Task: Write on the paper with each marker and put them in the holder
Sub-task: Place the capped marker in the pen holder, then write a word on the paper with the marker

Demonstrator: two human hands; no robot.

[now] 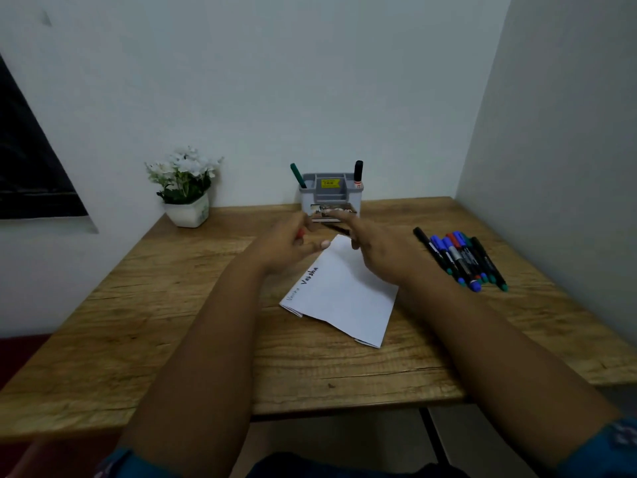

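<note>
Both hands hover blurred above the folded white paper (344,291) on the wooden table (172,305); the left hand (289,244) pinches a red cap (300,233); the right hand (374,250) grips a dark marker (339,230), fingers curled; the grey holder (331,194) behind holds a green marker (297,174) and a black marker (358,172); a cluster of markers (462,258) lies at right.

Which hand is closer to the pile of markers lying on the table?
Right. The right hand is over the paper's far corner, just left of the marker pile. The left hand is farther left, beyond the paper.
</note>
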